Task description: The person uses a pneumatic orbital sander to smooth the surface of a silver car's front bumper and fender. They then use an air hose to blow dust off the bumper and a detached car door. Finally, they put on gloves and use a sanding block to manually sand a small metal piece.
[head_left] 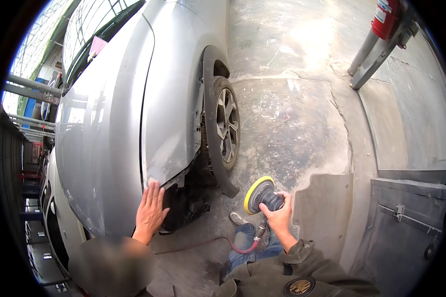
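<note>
A bright patch of light [309, 37] lies on the cracked grey floor [297, 123].

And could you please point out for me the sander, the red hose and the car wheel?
Sander [265, 196]: head view, on its dark body.
Red hose [244, 251]: head view, on its curved stretch.
Car wheel [227, 125]: head view, on the hub.

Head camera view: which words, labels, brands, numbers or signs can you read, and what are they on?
No text can be read here.
Red cylinder: pale labels, too small to read.
Round patch on the green jacket: gold emblem; any lettering is too small to read.
Wheel: too small to tell any mark at its centre.
Round yellow-edged tool in the right hand: no readable text.
</note>
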Tool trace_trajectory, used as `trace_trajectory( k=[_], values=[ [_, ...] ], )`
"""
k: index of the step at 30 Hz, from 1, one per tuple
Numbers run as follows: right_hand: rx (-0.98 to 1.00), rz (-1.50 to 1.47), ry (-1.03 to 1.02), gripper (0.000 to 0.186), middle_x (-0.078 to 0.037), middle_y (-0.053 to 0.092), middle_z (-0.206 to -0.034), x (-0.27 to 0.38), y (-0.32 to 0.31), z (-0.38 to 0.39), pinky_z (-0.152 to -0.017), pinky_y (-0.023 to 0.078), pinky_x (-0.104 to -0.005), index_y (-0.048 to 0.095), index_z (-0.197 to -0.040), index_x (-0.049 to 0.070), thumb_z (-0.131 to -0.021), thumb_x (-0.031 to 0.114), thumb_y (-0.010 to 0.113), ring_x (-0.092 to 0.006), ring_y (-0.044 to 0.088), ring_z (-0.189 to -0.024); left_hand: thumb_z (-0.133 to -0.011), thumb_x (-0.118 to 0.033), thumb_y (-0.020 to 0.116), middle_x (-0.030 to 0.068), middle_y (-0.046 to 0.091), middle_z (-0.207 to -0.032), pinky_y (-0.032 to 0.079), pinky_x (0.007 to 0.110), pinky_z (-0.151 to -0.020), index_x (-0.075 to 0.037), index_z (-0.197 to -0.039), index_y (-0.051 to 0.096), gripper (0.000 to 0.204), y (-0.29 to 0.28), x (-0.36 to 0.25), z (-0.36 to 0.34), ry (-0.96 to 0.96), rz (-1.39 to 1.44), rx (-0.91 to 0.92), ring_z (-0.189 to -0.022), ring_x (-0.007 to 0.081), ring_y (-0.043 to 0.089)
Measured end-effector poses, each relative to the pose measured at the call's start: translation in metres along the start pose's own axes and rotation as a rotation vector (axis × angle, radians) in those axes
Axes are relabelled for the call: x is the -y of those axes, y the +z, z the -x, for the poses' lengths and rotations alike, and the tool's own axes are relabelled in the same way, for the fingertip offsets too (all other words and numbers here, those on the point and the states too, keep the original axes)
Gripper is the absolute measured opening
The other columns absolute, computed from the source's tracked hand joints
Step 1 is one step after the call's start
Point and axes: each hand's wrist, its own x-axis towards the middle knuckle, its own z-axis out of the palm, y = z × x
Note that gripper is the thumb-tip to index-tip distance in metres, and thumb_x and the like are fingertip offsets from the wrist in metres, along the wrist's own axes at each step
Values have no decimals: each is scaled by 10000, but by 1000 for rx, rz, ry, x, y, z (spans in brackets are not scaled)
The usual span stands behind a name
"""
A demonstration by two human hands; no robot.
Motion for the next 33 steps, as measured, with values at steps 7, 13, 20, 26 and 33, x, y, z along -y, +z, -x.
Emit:
trace_trajectory(
  k=[7,13,20,26,33],
  values=[
    [-95,-52,87,599,-121,600,-1009,-35,-11,4,-847,479,-373,527,-1089,52,-610,132,878,-265,603,-934,-821,-418,676,252,244,-1566,162,458,-1217,56,-1436,387,828,-5,18,5,109,16,81,-1484,363,187],
    [-142,-81,170,605,-107,586,-1016,-65,-10,14,-867,472,-365,525,-1102,49,-613,116,874,-244,590,-949,-847,-460,636,233,332,-1531,194,454,-1210,32,-1408,440,772,-16,24,-33,234,-127,98,-1453,363,270],
    [-316,-263,367,596,-81,549,-1055,-151,13,58,-908,432,-345,503,-1132,41,-654,68,858,-211,539,-986,-845,-444,652,229,349,-1523,209,452,-1203,39,-1393,453,757,-19,33,-23,267,-177,169,-1450,361,283],
    [-422,-250,393,609,-84,528,-1063,-214,36,132,-794,481,-312,479,-1172,44,-680,30,837,-188,550,-946,-807,-379,720,241,344,-1521,219,463,-1197,59,-1400,430,792,-9,36,-16,257,-120,136,-1454,373,271],
    [-451,-172,288,590,-104,563,-1069,-219,68,225,-920,426,-361,513,-1132,30,-645,67,844,-240,546,-1000,-835,-360,696,244,307,-1536,187,446,-1213,84,-1438,342,829,19,29,-27,272,-105,-206,-1468,360,233]
  ],
)
